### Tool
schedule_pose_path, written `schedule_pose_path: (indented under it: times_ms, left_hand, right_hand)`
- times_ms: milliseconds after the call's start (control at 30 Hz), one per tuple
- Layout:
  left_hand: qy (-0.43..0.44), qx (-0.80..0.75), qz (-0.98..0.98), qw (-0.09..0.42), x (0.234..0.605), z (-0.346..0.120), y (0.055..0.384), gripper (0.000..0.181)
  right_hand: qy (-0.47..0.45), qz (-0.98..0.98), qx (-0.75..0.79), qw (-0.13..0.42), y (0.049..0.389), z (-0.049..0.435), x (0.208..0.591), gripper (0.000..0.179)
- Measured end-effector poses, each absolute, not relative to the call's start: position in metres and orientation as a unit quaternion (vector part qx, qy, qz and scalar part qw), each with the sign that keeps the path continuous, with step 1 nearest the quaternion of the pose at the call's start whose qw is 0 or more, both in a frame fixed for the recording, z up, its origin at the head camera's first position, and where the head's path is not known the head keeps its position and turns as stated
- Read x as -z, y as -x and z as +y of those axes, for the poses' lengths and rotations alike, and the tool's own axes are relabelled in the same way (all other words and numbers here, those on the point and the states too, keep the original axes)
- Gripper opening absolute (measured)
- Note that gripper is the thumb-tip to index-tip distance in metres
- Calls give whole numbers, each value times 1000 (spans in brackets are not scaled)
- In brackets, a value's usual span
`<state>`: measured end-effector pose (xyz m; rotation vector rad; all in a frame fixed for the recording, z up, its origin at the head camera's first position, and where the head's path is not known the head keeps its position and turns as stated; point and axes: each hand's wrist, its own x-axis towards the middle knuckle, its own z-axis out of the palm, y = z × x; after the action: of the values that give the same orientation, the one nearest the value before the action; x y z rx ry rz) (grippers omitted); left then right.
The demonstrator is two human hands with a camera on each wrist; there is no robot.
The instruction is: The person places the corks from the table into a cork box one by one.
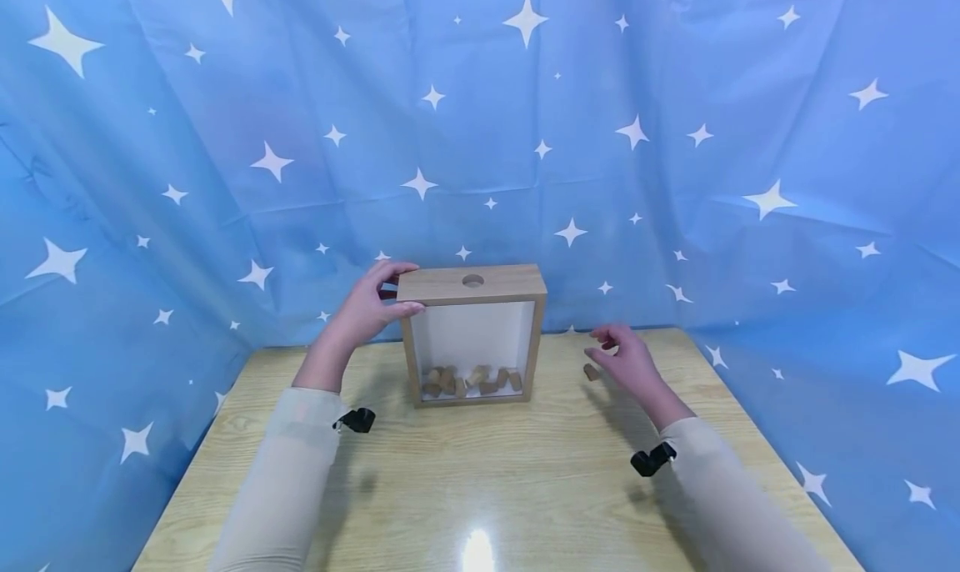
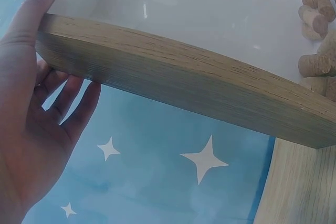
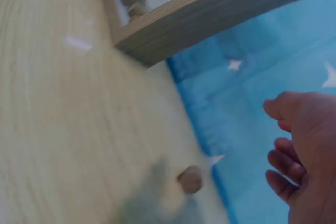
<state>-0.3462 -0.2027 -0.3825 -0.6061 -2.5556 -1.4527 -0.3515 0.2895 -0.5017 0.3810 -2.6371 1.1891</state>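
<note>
A wooden shadow box (image 1: pixel 510 283) with a clear front stands upright at the back of the table, a round hole in its top. Several wine corks (image 1: pixel 487 387) lie along its bottom inside. My left hand (image 1: pixel 367 305) grips the box's upper left corner, thumb at the front and fingers round the side and back, as the left wrist view also shows. One loose cork (image 1: pixel 591 373) lies on the table right of the box. Just above it hovers my right hand (image 1: pixel 630 362), fingers loosely bent and apart from the cork (image 3: pixel 190 179), holding nothing.
The light wooden table (image 1: pixel 465 464) ends at the back against a blue curtain (image 1: pixel 480 155) with white stars, which also hangs along both sides. Black wrist cameras (image 1: pixel 654 459) sit on both sleeves.
</note>
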Motion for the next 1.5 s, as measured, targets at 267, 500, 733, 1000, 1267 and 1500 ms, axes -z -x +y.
schedule_pose_path:
  times_ms: [267, 500, 733, 1000, 1267, 1500]
  left_hand:
    - [203, 480, -850, 72, 382, -203, 346, 75]
    - [200, 475, -854, 74, 383, -203, 346, 75]
    - [199, 475, -854, 72, 382, -202, 346, 76]
    - [196, 484, -850, 65, 381, -202, 344, 72]
    - [194, 485, -850, 66, 381, -202, 345, 71]
    - [196, 484, -850, 66, 381, -202, 345, 71]
  right_hand:
    - [-106, -900, -416, 75, 353, 298, 528, 38]
    - [-98, -895, -432, 41, 352, 299, 546, 49]
    - [-96, -898, -428, 25, 352, 303, 561, 61]
    - [-111, -904, -410, 35, 356, 305, 568, 53]
    - [-110, -908, -404, 32, 356, 305, 573, 44]
    - [-110, -906, -405, 52, 354, 305, 572, 40]
